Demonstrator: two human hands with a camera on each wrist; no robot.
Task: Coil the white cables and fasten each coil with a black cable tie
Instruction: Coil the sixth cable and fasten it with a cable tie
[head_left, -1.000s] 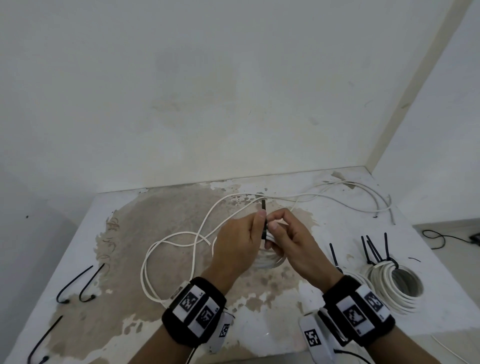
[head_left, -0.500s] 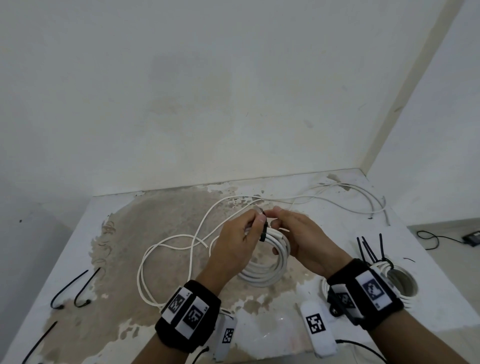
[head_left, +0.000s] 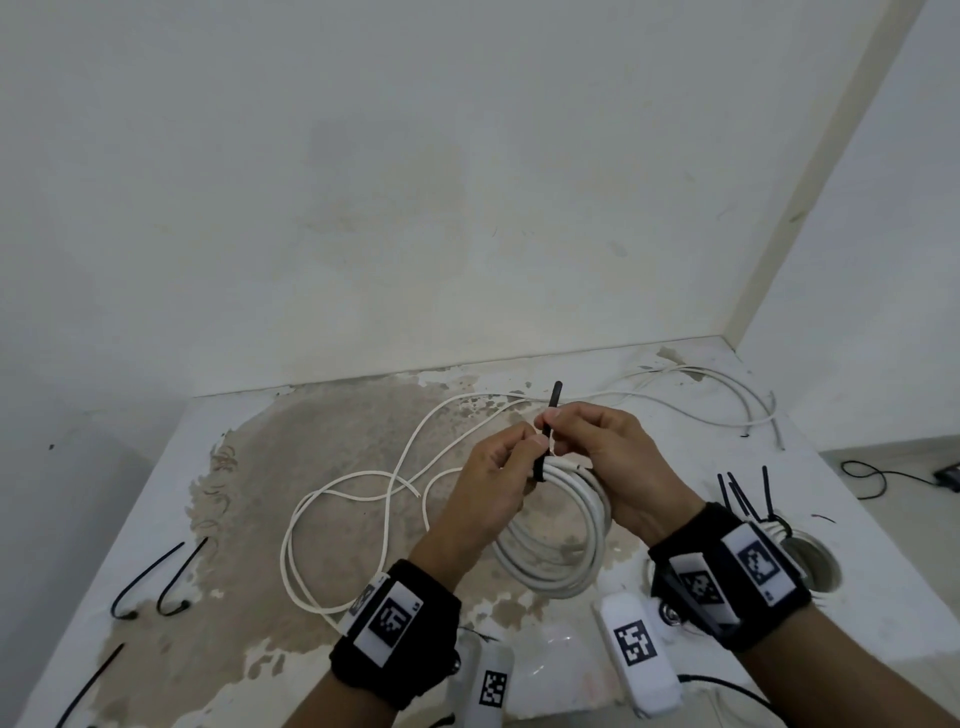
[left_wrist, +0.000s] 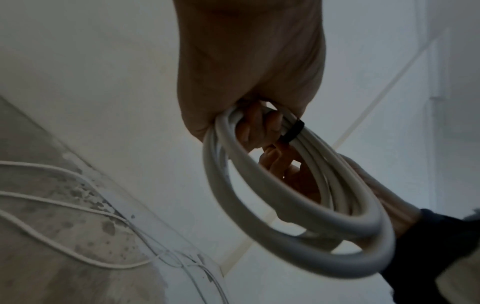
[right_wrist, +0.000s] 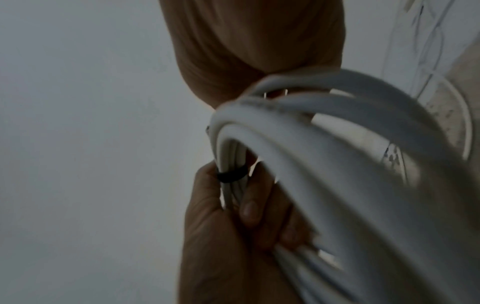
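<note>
Both hands meet above the desk (head_left: 857, 530): the left hand (head_left: 493, 483) grips the coil (head_left: 561, 545) of white cable, while the right hand (head_left: 608, 457) pinches the black tie (head_left: 551, 415) wrapped round it, its tail pointing up. The wristbands (head_left: 395, 623) carry square black-and-white code tags, no readable words. Loose cable (head_left: 332, 499) lies left, a tied coil (head_left: 810, 566) right.

Loose cables (head_left: 358, 493) are sprawling across the worktop (head_left: 270, 467) to the left. Spare ties (head_left: 156, 577) are lying further left, and a tied coil (head_left: 810, 551) is sitting to the right.
</note>
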